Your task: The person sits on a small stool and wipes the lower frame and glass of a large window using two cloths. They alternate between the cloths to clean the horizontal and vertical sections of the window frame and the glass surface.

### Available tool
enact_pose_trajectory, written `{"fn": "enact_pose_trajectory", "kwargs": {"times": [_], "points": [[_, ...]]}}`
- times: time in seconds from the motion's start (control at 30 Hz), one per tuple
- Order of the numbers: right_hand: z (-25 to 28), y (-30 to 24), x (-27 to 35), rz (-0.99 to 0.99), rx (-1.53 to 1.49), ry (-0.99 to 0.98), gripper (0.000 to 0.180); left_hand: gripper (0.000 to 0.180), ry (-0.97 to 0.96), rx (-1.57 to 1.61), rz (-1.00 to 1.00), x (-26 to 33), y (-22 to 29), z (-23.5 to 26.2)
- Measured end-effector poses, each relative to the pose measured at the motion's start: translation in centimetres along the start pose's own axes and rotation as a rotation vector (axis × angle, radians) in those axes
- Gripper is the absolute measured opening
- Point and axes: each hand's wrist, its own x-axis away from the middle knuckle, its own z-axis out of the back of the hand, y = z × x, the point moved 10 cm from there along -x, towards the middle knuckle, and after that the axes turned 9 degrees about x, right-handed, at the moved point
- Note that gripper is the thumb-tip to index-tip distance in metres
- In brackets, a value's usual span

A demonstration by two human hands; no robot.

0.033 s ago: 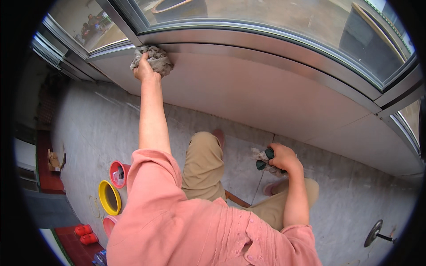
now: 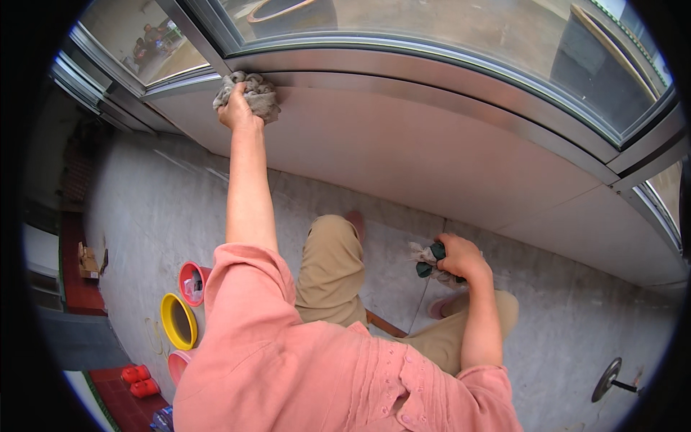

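My left hand (image 2: 237,111) is stretched far forward, its fingers closed on a crumpled grey-beige cloth (image 2: 260,97). That cloth presses against the metal frame (image 2: 317,61) under the window, beside the upright post at the left. My right hand (image 2: 461,255) rests low over my right knee, curled round a bundle of pale rag with dark green parts (image 2: 426,261). What the green parts are, I cannot make out. Below the frame runs a smooth pale wall panel (image 2: 403,137).
At my left on the grey floor stand a pink bucket (image 2: 193,277) with things inside, a yellow-rimmed bucket (image 2: 170,324) and another pink container (image 2: 176,363). A black disc on a rod (image 2: 607,380) is at the lower right. Large dark pots (image 2: 597,65) stand behind the glass.
My left hand and its cloth have shifted very slightly upward along the frame. The right hand stays where it was.
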Motion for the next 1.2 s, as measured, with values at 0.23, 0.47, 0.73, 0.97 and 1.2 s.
{"fn": "enact_pose_trajectory", "kwargs": {"times": [0.23, 0.47, 0.73, 0.97, 1.2], "points": [[-0.8, -0.4, -1.0, 0.01, 0.03, -0.027, 0.059, 0.04, -0.678, -0.543, -0.718, 21.7, 4.4, -10.9], [-1.3, 0.7, -1.5, -0.022, 0.013, -0.036, 0.059, 0.041, -0.711, -0.768, -0.81, 10.0, 6.6, -9.5], [-2.6, 0.8, -1.1, -0.016, 0.075, -0.045, 0.059, 0.032, -0.263, -0.37, -0.241, -3.6, 5.0, -3.5], [-2.9, -0.2, -2.7, 0.017, 0.074, -0.056, 0.059, 0.04, -0.592, -0.698, -0.636, 12.1, 4.0, -8.3], [-2.3, -0.5, -1.0, 0.008, 0.072, -0.042, 0.058, 0.031, -0.298, -0.064, -0.002, 0.0, 2.9, -2.0]]}}
